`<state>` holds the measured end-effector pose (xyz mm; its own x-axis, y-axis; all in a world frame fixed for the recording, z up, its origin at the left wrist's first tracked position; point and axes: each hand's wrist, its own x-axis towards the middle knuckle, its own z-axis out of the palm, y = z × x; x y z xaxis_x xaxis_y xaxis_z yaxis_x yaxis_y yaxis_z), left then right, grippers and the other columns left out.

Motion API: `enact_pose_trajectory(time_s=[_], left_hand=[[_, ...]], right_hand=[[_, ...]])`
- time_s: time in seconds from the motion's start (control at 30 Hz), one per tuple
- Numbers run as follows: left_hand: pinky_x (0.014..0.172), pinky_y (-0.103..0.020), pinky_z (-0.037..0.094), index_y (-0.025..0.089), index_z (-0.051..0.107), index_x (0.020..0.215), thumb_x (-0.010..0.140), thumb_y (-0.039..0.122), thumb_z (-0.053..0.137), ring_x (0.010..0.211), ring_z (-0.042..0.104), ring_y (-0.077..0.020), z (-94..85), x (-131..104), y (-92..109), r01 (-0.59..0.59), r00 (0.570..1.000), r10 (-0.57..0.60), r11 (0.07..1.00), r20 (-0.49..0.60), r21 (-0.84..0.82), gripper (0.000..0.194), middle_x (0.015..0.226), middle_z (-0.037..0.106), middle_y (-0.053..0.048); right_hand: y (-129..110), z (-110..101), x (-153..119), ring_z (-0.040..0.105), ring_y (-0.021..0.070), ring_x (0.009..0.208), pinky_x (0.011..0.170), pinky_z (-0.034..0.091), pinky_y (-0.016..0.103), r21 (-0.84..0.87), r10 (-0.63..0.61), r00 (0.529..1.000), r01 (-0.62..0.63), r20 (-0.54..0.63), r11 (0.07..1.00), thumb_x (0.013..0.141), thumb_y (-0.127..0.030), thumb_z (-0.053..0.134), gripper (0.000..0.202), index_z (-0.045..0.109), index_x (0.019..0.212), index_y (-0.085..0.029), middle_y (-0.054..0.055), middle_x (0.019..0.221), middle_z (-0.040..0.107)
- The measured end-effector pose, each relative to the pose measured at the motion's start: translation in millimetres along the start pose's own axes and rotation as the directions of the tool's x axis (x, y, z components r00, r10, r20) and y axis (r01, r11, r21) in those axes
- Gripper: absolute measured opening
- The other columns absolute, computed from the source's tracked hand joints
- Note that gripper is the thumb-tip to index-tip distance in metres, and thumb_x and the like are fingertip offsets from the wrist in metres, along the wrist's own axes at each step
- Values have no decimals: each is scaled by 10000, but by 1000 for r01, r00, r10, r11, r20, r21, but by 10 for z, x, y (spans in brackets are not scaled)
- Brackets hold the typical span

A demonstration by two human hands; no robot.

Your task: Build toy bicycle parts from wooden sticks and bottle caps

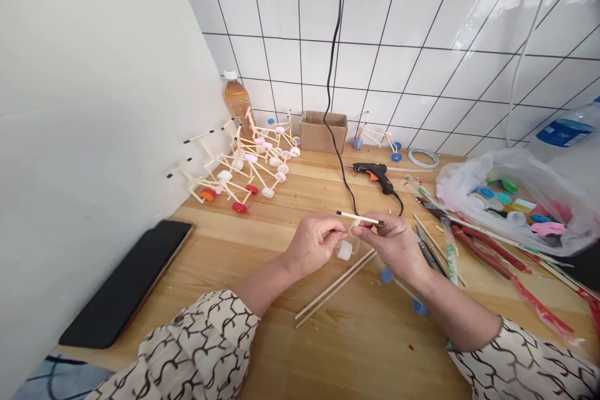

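My right hand is closed on a small stick frame, topped by a short crossbar with black ends. Thumb and fingertips of my left hand are pinched together against the frame's near side; whatever lies between them is hidden. Just below the fingers shows a whitish bottle cap, apparently part of the same frame. Two long thin wooden sticks lie on the table under my hands. Below my right wrist, a stick axle with blue bottle caps rests on the wood, partly covered by the arm.
Several stick-and-cap tricycles stand at back left by a tea bottle. A cardboard box, glue gun and tape roll are behind. Rightward lie red-handled pliers and a bag of caps; leftward, a phone.
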<state>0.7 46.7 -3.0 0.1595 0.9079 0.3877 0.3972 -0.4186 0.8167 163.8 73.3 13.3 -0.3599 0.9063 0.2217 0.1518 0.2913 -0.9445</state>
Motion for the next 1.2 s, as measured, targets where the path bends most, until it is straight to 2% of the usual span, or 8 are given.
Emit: enact_pose_trajectory(time_s=[0.23,0.43,0.77,1.2], left_hand=[[565,-228,425,164,622,625,731,85,506,569,559,-126,6,-14,15,-16,1000,16,999,4,36,176,592,627,-3],[564,-222,413,164,618,611,720,76,517,565,552,-123,5,-20,9,-17,1000,17,999,11,49,173,585,616,2],[600,-235,447,161,646,662,748,95,522,612,589,-140,28,-4,7,8,1000,-8,1000,-26,17,165,652,655,-17],[605,-235,443,157,646,659,755,96,536,611,584,-136,37,-1,-1,24,999,-25,1000,-25,-6,157,636,653,-15]], right_hand=[[-28,3,-19,499,122,565,555,408,241,-26,6,1000,-6,3,1000,726,-298,657,169,648,611,-175,-10,573,570],[-25,3,-20,487,109,548,554,397,232,-11,16,1000,-16,15,1000,711,-236,666,142,637,589,-171,-26,555,551],[5,-8,23,554,128,592,589,440,244,38,-18,1000,17,5,999,718,-222,671,72,666,658,-182,-9,626,640],[35,-28,5,537,129,600,596,432,246,-69,-73,997,74,25,995,768,-245,620,122,643,668,-181,-3,633,607]])
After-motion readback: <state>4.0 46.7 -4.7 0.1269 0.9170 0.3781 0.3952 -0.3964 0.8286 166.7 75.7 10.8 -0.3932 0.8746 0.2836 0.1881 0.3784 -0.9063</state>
